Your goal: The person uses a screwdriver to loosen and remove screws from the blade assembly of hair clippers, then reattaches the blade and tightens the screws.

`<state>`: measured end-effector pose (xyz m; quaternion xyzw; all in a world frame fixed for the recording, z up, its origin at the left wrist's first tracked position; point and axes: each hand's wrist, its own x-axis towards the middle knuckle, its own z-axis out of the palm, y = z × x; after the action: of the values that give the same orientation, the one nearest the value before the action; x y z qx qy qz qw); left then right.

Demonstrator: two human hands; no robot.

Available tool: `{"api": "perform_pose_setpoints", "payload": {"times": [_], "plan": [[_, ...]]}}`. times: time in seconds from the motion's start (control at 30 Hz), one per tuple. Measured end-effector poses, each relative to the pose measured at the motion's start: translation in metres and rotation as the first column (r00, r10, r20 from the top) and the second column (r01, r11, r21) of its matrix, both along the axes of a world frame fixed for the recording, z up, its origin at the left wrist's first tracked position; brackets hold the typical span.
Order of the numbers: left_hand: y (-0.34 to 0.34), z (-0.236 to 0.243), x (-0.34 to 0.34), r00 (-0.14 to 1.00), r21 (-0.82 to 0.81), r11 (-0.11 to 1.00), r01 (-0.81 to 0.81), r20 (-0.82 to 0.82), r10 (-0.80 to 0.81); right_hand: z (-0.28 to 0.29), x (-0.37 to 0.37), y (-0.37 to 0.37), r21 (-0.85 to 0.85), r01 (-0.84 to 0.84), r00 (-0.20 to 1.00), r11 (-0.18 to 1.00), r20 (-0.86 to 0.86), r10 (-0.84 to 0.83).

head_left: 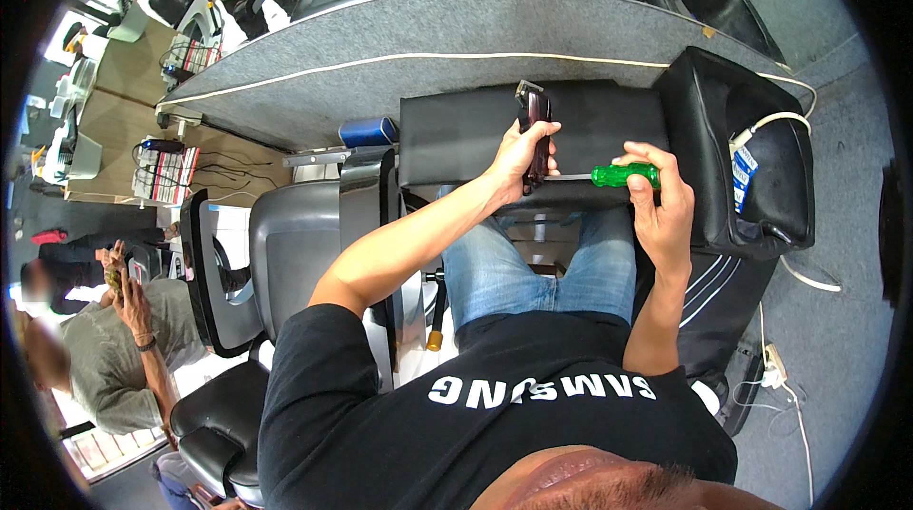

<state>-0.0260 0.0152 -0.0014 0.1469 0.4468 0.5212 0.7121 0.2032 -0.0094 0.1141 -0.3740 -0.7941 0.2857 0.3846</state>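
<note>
My left hand (516, 156) grips a dark maroon hair clipper (536, 108) upright, its metal blade at the top. My right hand (654, 205) holds a screwdriver by its translucent green handle (613, 175), with the thin shaft pointing left at the lower side of the clipper; whether the tip touches it is too small to tell. Both hands are over the front of a black padded bench (447, 134), above my jeans.
A black padded block (701, 210) with a white cable and blue-white item stands right, a blue case (366, 131) beyond an empty chair (295, 244) left. A grey partition (533, 20) runs behind the bench. Co-workers (124, 348) sit left and beyond the partition, near cluttered shelves.
</note>
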Motion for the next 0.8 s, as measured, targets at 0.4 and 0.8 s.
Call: {"api": "perform_pose_setpoints", "payload": {"times": [0.4, 0.8], "plan": [[0.001, -0.006, 0.004, 0.998, 0.028, 1.000, 0.002, -0.070, 0.000, 0.000, -0.019, 0.001, 0.089, -0.046, 0.979, 0.995, -0.194, 0.063], [0.003, -0.004, 0.002, 0.996, 0.028, 1.000, 0.006, -0.085, -0.003, -0.011, -0.020, 0.004, 0.081, -0.073, 0.943, 0.994, -0.319, 0.095]]}}
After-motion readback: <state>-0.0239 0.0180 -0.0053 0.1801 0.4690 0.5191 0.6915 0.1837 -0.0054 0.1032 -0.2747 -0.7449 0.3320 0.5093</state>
